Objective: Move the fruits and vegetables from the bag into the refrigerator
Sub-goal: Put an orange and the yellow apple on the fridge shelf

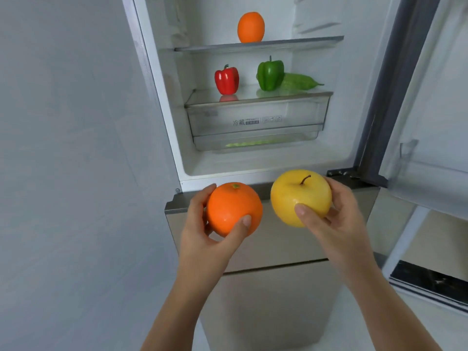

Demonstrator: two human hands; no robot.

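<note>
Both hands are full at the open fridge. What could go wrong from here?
1. With the left hand gripping the held orange and the right hand the yellow apple, no hand is free to catch a slip.
2. Round fruit may roll off the upper shelf, or nudge the shelved orange.
3. Reaching lower might topple the upright red pepper or green pepper.

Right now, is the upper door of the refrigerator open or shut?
Open. The upper door is swung out to the right, and the shelves inside show an orange and a red pepper.
</note>
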